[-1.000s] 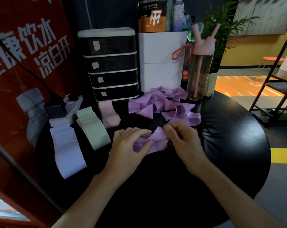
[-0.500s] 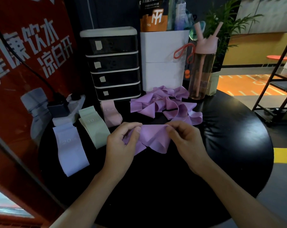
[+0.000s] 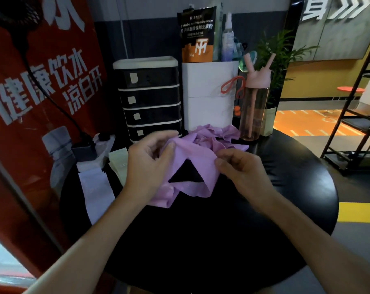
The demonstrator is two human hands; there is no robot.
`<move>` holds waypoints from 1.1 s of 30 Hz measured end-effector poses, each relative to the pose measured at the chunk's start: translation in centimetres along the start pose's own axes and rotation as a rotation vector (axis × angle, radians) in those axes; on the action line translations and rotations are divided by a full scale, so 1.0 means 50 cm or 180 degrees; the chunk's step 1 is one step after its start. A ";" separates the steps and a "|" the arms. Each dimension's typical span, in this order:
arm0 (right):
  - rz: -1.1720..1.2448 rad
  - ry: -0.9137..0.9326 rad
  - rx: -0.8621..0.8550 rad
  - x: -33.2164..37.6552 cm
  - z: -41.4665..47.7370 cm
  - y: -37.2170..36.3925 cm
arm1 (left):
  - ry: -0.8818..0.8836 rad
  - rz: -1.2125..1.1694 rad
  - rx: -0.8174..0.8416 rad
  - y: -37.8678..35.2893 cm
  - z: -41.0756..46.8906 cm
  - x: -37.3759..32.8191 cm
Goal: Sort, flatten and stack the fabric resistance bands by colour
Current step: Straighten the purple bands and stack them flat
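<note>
Untwisting one purple band (image 3: 188,151) looks to be the step in hand. The left hand (image 3: 150,166) pinches its upper left edge between thumb and fingers (image 3: 169,147), and the right hand (image 3: 243,170) pinches the right edge the same way. The band hangs between them just above the black tabletop (image 3: 286,198). It is opened into a loop, and a dark triangle of tabletop shows through the middle. Its lower edge is twisted and droops under the left wrist.

Behind it, near the back of the tabletop, lies a crumpled heap of loose purple bands (image 3: 220,134) not yet sorted. At the left edge a lavender band (image 3: 95,187) and a pale green band (image 3: 117,164) already lie flat, well apart from the heap.

By my judgement the sorting is partly done. The next move calls for working the twist out, pressing the two layers together, and laying the band down flat to start a purple stack beside the others.

As for writing, the red banner (image 3: 42,92) carries large white characters, 健康饮水 above 凉白开. The black and orange pouch (image 3: 198,35) shows a white monogram resembling MT and a line ending "vitamin powder"; the smaller print is too small to read. The drawer unit (image 3: 150,96) has a pale tag on each drawer, with nothing legible on them. Any printing on the flattened bands is too faint to make out.
</note>
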State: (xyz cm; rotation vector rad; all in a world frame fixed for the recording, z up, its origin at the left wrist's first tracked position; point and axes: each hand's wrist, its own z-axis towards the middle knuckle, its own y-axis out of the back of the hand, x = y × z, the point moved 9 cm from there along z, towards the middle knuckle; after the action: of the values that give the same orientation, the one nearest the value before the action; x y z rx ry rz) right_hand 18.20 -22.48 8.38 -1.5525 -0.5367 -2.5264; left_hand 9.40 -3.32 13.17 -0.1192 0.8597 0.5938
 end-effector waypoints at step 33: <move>-0.1883 0.0293 0.1312 -0.023 -0.031 -0.003 | 0.0529 0.1841 0.2280 -0.036 -0.077 0.097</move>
State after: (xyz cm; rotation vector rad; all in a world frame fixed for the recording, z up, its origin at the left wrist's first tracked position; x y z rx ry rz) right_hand 17.40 -22.97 6.68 -1.2460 -1.5818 -2.5930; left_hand 10.21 -3.92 6.79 0.7624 1.2331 0.7810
